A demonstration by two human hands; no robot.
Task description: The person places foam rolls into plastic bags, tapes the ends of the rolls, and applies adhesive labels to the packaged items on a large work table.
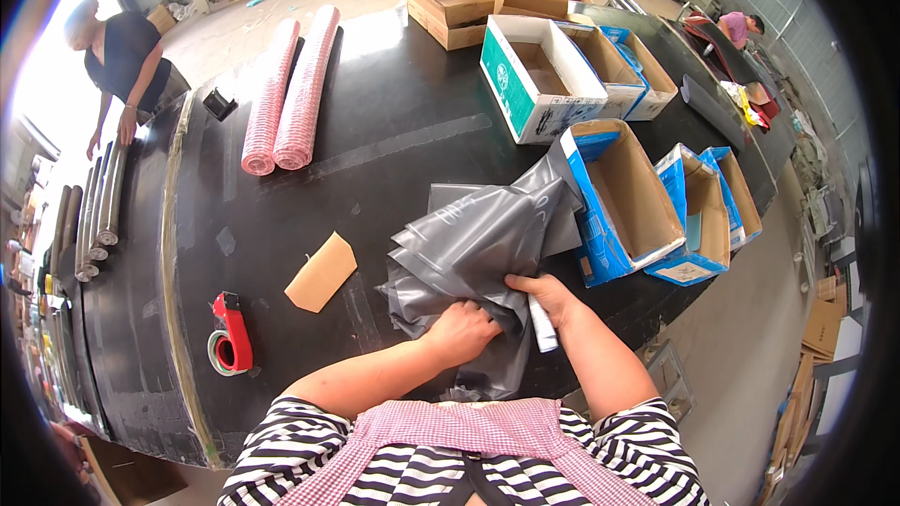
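- Grey bag [478,253]: a crumpled plastic mailer, lying on the near edge of the black table [394,122], just in front of the person and touching the nearest blue box [623,201].
- Left hand [461,333]: fingers clenched into the bag's lower folds, pinning them to the table.
- Right hand [548,298]: fingers grasping the bag's right edge, where a white strip [543,323] shows, apparently the seal flap.
- Judgement: the step in hand appears to be finding and opening the bag's mouth. It would go best with the left hand keeping the bulk flat while the right draws the edge taut, so the layers separate without tearing.
- Surroundings: a tan card piece [322,272] and a red tape dispenser [231,337] lie to the left, apart from the bag. Two pink rolls [291,89] sit farther back; more open boxes [539,75] stand beyond.
- Another person [122,61] stands at the far left end of the table, well apart.
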